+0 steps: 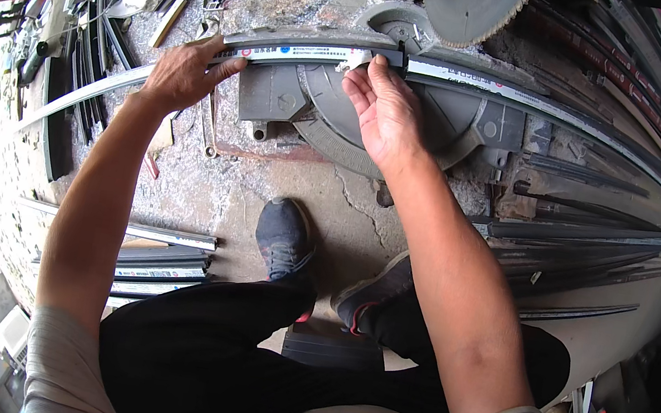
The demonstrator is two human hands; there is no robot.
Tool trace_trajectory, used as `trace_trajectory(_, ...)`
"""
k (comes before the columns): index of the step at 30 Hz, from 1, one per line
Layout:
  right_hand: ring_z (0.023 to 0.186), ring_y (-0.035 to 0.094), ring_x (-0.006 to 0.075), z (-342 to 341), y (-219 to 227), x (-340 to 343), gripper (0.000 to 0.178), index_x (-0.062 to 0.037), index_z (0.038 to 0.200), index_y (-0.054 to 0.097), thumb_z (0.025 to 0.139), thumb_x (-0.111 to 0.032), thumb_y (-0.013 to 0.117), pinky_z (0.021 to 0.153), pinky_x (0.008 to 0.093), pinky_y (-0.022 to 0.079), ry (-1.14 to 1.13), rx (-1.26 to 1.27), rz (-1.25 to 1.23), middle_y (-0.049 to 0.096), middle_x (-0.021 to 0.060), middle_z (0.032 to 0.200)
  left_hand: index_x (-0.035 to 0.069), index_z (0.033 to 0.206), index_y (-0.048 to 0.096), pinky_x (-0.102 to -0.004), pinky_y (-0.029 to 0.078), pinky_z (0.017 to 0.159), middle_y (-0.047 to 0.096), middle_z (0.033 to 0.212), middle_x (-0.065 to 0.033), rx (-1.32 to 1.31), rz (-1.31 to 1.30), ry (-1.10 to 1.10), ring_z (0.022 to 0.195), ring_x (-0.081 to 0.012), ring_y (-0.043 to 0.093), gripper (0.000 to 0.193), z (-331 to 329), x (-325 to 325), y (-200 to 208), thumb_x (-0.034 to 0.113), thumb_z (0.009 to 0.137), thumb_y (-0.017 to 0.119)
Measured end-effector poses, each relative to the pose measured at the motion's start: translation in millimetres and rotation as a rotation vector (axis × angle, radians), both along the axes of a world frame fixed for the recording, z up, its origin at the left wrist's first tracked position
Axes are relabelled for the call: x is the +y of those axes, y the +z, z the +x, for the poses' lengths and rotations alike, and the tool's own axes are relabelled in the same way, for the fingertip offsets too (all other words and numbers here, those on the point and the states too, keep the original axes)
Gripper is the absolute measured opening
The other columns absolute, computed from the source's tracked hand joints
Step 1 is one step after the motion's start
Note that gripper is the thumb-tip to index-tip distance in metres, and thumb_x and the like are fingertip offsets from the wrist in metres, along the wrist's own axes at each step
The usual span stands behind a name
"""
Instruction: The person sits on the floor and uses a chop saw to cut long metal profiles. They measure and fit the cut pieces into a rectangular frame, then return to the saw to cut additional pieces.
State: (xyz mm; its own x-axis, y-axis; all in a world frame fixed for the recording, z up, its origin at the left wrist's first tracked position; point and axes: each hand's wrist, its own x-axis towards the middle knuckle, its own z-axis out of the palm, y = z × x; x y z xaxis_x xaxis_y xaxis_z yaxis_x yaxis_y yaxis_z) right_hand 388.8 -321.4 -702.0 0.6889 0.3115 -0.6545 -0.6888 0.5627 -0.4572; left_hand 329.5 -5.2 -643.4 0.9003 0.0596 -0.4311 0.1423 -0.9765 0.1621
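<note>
Gripping a long, narrow, dark metal strip with a white printed band [311, 52], my left hand [186, 72] is at the upper left of the frame, fingers over the strip's far side and thumb along its near edge. The strip crosses the upper part of the frame, passing under that hand and running out toward the left rim. My right hand [384, 108] is at the upper centre, palm partly turned up; its thumb touches the strip from above, and its fingers curl loosely on the near side. A crumpled white scrap [357, 60] sits by those fingertips; I cannot tell whether I am pinching it or the strip. Just right of my thumb is a dark slot, and the banded metal carries on beyond it toward the right rim; I cannot tell if it is one piece.

Below the strip spreads a grey metal saw base [271, 100]. Above and right of my right hand, near the top edge, hangs a round, toothed steel blade [467, 5], apart from my fingers.
</note>
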Motion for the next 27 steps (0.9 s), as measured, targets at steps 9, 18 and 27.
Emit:
trace_trajectory(9,0.1,0.074,0.0234,-2,-2,1,0.028,-0.0032,0.116,0.069,0.104,-0.027,0.078,0.098,0.0389,0.063,0.037,-0.071,0.014,0.074,0.0097,0.106,0.003,0.111,0.065,-0.054,0.054,0.083,0.069,0.099,-0.0208,-0.229,-0.126,-0.073,0.098,-0.0434,0.07,0.065,-10,1,-8,0.067,0.108,0.052)
trace_trajectory(18,0.099,0.076,0.0227,-34,19,-35,0.036,-0.0018,0.119,0.069,0.105,-0.034,0.076,0.095,0.0388,0.065,0.135,-0.106,-0.112,0.077,0.0135,0.109,0.003,0.099,0.059,-0.0538,0.052,0.079,0.065,0.092,-0.0181,-0.357,-0.131,-0.125,0.088,-0.0434,0.068,0.056,-13,1,-19,0.058,0.109,0.058)
trace_trajectory(27,0.083,0.071,0.0141,27,93,-136,0.034,-0.0075,0.099,0.072,0.095,-0.038,0.085,0.082,0.033,0.063,-0.005,-0.455,-0.669,0.074,0.0054,0.092,0.004,0.1,0.061,-0.0527,0.052,0.08,0.066,0.093,-0.0162,-0.437,-0.137,-0.126,0.09,-0.0417,0.068,0.052,-16,2,-23,0.055,0.108,0.059)
